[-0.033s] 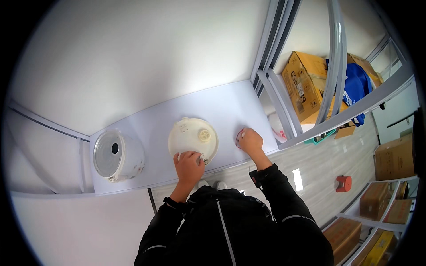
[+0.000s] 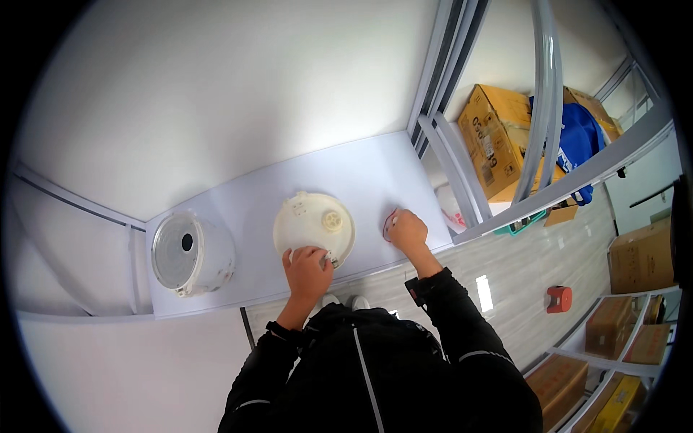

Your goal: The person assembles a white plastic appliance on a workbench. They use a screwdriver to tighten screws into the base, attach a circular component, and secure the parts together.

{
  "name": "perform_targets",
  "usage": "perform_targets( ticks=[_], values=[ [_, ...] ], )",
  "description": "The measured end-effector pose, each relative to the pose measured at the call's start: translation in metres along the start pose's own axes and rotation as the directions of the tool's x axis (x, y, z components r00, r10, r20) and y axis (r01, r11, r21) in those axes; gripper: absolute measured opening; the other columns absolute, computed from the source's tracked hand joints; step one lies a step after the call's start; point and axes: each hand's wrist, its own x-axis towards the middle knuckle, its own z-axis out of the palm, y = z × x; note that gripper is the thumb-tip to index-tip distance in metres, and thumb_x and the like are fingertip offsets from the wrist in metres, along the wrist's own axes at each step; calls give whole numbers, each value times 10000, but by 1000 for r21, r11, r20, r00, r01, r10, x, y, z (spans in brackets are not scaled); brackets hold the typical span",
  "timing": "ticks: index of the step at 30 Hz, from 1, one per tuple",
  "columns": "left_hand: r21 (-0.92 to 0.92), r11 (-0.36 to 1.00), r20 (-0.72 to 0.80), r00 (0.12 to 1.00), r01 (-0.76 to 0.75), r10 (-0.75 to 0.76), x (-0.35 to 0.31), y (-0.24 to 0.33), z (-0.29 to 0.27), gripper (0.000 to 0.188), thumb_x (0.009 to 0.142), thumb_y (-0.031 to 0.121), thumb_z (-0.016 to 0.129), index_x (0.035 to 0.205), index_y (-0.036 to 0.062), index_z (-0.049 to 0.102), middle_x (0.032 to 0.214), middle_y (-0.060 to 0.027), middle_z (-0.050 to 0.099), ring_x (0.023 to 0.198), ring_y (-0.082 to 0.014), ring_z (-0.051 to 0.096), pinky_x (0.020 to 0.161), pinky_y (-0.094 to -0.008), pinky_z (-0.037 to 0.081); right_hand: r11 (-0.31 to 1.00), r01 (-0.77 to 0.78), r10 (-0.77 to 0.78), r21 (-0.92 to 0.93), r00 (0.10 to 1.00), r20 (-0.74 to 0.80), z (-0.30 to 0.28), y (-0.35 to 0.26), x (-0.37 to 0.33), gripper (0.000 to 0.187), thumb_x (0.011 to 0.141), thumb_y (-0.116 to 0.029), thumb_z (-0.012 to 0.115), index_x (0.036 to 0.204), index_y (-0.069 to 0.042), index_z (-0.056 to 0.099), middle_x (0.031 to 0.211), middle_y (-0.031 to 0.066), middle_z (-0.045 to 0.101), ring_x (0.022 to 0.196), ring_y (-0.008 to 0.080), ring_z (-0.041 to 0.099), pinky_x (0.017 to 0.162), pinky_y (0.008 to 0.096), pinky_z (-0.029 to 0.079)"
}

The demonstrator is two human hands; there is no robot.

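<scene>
Cream round disc [image 2: 310, 227], and here it is, lying flat near the middle of the white bench [image 2: 368, 166], a small ribbed round piece [image 2: 332, 221] sitting up on its right-hand side! To the left stands the white tub [image 2: 218, 254], its grey top [image 2: 172, 261] marked by one black round spot; what it holds is out of sight. Over on the right, a small red-rimmed item [image 2: 388, 225] peeks out beside the knuckles, its contents too small to tell.

Off the bench, an orange-yellow carton [image 2: 491, 141] sits behind the frame bars with a blue bag [image 2: 579, 137] next to it, insides hidden.

Now the hands! The left hand [image 2: 307, 271] comes in over the bench's near edge, back upward, fingers bent onto the disc's near rim, a little dark-and-silver bit [image 2: 332, 261] just beside them; whether they grip anything, I cannot tell. The right hand [image 2: 408, 229] reaches out to the right, forearm slanting up and to the left, fingers curled in tight at the red-rimmed item; a hold on it cannot be made out.
</scene>
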Motion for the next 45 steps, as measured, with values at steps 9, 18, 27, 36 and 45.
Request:
perform_targets(
  ticks=[9, 18, 27, 36, 45],
  values=[
    [-76, 992, -66, 993, -103, 98, 2, 11, 6, 187, 878, 192, 760, 1056, 151, 799, 1142, -3, 759, 1187, -249, 669, 1217, -548, 348, 891, 385, -390, 239, 920, -29, -48, -47, -54, 50, 928, -152, 735, 906, -120, 766, 1004, 107, 736, 874, 358, 744, 767, 460, 607],
    [-48, 998, -117, 993, -34, 28, 9, 8, 9, 197, 856, 175, 756, 1048, 159, 797, 1112, -2, 751, 1171, -266, 670, 1197, -534, 373, 894, 406, -411, 192, 912, -14, -2, -54, -45, 52, 924, -159, 746, 927, -108, 750, 1082, 108, 694, 900, 356, 732, 775, 463, 604],
    [-29, 970, -335, 917, -242, 218, -1, -3, -11, 187, 830, 123, 788, 1016, 127, 767, 1082, -27, 719, 1059, -281, 658, 1039, -490, 463, 932, 218, -260, 290, 959, 112, -20, -31, -44, 121, 901, -199, 785, 965, -99, 764, 1034, 170, 741, 929, 371, 755, 821, 486, 613],
    [-27, 986, -306, 940, -167, 150, -6, -26, -19, 172, 855, 137, 796, 1026, 130, 774, 1110, -17, 724, 1089, -277, 661, 1079, -503, 455, 956, 197, -253, 216, 928, 272, -37, -45, -75, 259, 886, -289, 834, 1029, -84, 765, 1066, 163, 751, 987, 356, 747, 865, 486, 596],
    [-104, 973, -183, 966, -206, 184, -28, -31, -24, 151, 868, 160, 780, 1016, 131, 781, 1127, -5, 725, 1153, -261, 664, 1215, -567, 380, 943, 322, -329, 84, 867, 375, 15, -79, -113, 261, 873, -301, 845, 1038, -116, 764, 1028, 119, 771, 1021, 353, 745, 859, 496, 595]
  ],
)
